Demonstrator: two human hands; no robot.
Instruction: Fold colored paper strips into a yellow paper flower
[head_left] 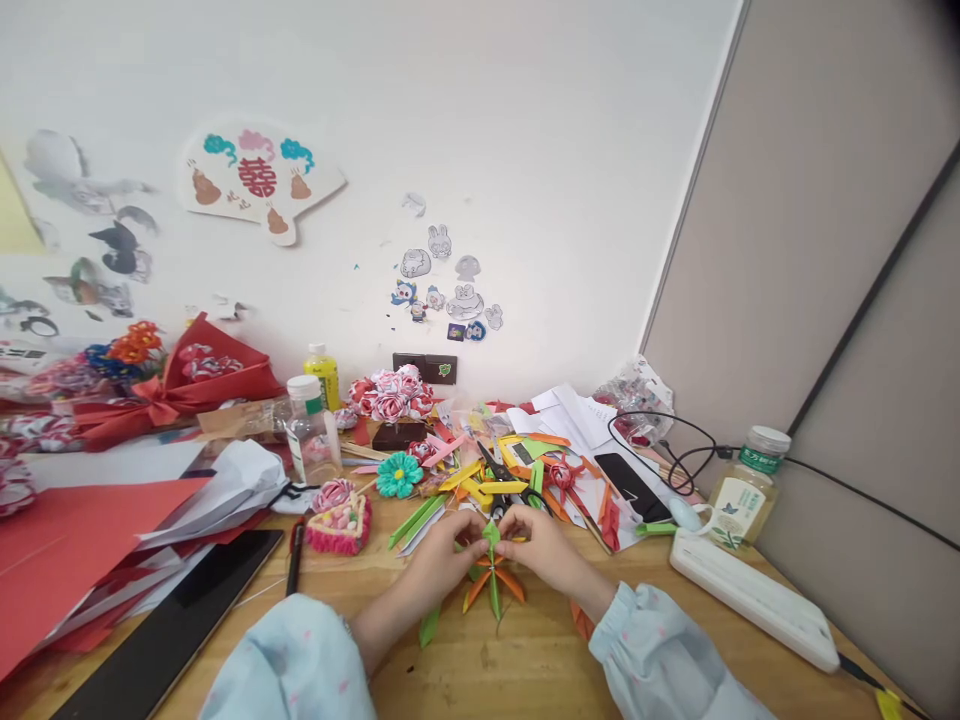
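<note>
Where the wooden desk (525,670) begins at the left, red paper sheets (67,530) overlap a dark tablet (172,620), with a pen (295,555) and a pink paper cake (341,520) just beside. At centre front, the left hand (439,565) has its fingertips closed in a pinch on the upper green point of a green-and-orange folded paper star (491,580), which sits between both hands. The right hand (544,550) pinches the same point from the other side, fingers likewise closed. Further right lie a black phone (634,485), a capped bottle (742,490) and a white power strip (750,595).
</note>
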